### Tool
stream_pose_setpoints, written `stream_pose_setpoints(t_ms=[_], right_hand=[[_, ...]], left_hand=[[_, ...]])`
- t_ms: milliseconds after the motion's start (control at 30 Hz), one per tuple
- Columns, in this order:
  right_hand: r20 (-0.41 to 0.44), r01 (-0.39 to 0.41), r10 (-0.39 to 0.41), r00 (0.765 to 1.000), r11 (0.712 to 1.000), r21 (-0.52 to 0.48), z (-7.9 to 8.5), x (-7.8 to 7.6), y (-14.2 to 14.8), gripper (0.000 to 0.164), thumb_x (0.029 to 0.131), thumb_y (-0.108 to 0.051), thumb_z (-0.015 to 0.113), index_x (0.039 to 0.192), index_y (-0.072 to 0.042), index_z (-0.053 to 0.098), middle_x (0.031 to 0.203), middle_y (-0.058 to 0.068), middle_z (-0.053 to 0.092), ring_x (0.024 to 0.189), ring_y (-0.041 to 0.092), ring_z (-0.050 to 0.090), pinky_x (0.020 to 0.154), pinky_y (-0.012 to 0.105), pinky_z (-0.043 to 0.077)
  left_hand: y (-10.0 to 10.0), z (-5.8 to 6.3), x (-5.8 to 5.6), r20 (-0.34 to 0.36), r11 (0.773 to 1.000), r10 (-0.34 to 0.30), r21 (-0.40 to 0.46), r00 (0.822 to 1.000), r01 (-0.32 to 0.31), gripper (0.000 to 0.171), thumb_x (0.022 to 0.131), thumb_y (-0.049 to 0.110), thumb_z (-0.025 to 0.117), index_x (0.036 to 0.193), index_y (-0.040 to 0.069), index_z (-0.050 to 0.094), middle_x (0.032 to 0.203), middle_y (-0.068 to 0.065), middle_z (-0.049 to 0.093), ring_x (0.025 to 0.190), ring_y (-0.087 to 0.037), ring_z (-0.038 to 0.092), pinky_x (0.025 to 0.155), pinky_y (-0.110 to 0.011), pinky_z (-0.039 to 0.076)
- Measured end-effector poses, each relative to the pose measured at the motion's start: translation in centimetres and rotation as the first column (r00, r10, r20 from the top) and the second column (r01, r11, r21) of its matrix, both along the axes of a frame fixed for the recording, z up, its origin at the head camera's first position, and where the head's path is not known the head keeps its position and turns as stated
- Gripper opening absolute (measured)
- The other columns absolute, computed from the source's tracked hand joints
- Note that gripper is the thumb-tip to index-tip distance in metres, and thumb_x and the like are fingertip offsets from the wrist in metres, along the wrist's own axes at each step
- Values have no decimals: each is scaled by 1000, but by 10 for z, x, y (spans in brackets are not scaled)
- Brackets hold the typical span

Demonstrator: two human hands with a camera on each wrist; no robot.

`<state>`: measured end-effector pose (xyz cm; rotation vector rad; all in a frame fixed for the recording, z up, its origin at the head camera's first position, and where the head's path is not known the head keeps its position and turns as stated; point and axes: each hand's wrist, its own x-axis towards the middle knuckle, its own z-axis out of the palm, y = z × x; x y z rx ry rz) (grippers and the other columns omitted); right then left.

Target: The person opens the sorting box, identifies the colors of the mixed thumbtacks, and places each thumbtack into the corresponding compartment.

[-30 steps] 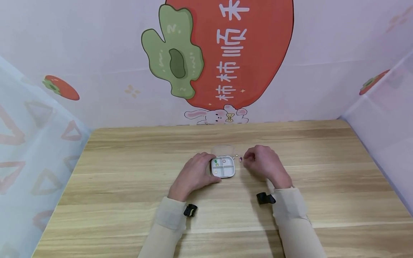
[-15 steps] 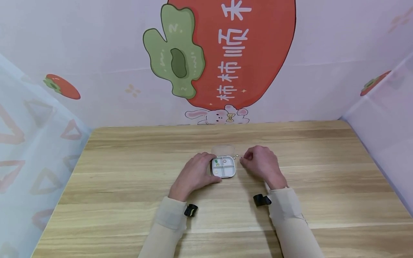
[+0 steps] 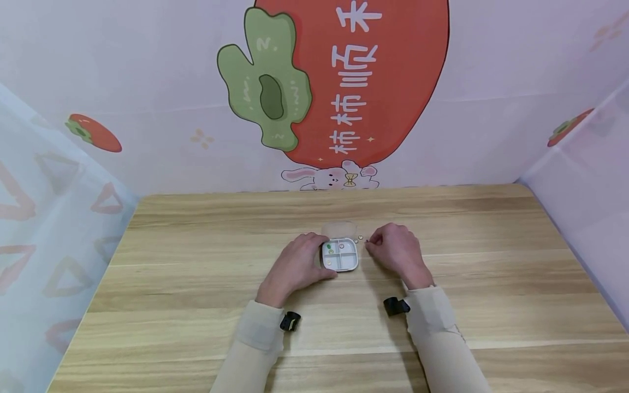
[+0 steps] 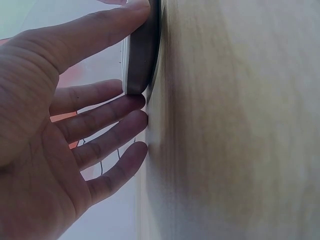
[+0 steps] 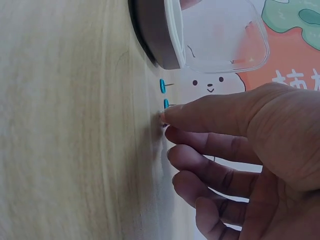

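Note:
A small white four-compartment pill box [image 3: 349,262] lies on the table with its clear lid [image 3: 339,228] open toward the wall. Several tiny pieces sit in its compartments, one of them green [image 3: 328,246]. My left hand [image 3: 296,265] grips the box from the left, thumb on the near side and fingers at the far side. Right of the box, my right hand [image 3: 397,251] pinches a tiny thumbtack at the table surface, mostly hidden by the fingertips. Two teal-headed thumbtacks, one nearer the box [image 5: 162,86] and one by the thumb [image 5: 166,103], stand points up.
The wooden table [image 3: 206,327] spreads around both hands. A printed cloth wall [image 3: 167,147] with a persimmon picture rises behind its far edge. Black wrist cameras sit on the left [image 3: 290,321] and right [image 3: 396,306] sleeves.
My right hand has moved slightly left, and its thumb and forefinger have closed over the small dark piece seen beside them earlier. The left hand and box stay put.

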<state>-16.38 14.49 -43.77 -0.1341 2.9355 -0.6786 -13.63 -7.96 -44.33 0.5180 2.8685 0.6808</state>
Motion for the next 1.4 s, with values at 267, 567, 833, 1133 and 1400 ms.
stream_pose_setpoints(t_ms=[267,567,833,1133,1400], right_hand=[[0,-36,36,999,999,-18,1,1,1,11,82,-27,66,82,-16,69,72,-5,59,67,15,51,59,31,41],[0,-85,86,996,990,-112,3,1,6,11,82,-26,66,82,-16,69,72,-6,59,68,14,52,63,30,43],[64,-89,114,991,947,-308,9,0,10,10,83,-23,65,88,-15,70,82,-2,62,75,20,52,66,31,45],[135,-79,173,976,851,-519,13,-1,12,15,85,-21,64,91,-9,69,90,4,63,81,25,52,69,34,46],[148,-78,215,965,780,-620,16,1,15,22,84,-26,66,94,-7,69,94,7,63,83,31,51,72,42,45]], left_hand=[[0,-1,0,-18,1000,-16,9,1000,16,75,66,50,76,127,11,52,125,-2,53,117,-19,45,100,-33,32],[1,-1,0,-19,1000,-16,15,1000,16,75,67,49,76,126,11,52,125,-3,53,117,-20,45,100,-34,32],[0,0,-1,-16,1000,-12,16,1000,12,74,67,50,75,127,12,51,125,-1,53,117,-19,45,100,-34,31],[0,0,-1,-13,1000,-10,12,1000,10,74,67,50,75,127,12,51,125,-2,53,118,-19,44,101,-34,31],[0,-1,0,-9,1000,-8,18,1000,9,75,67,49,76,127,11,51,125,-2,53,117,-19,45,101,-33,31]])
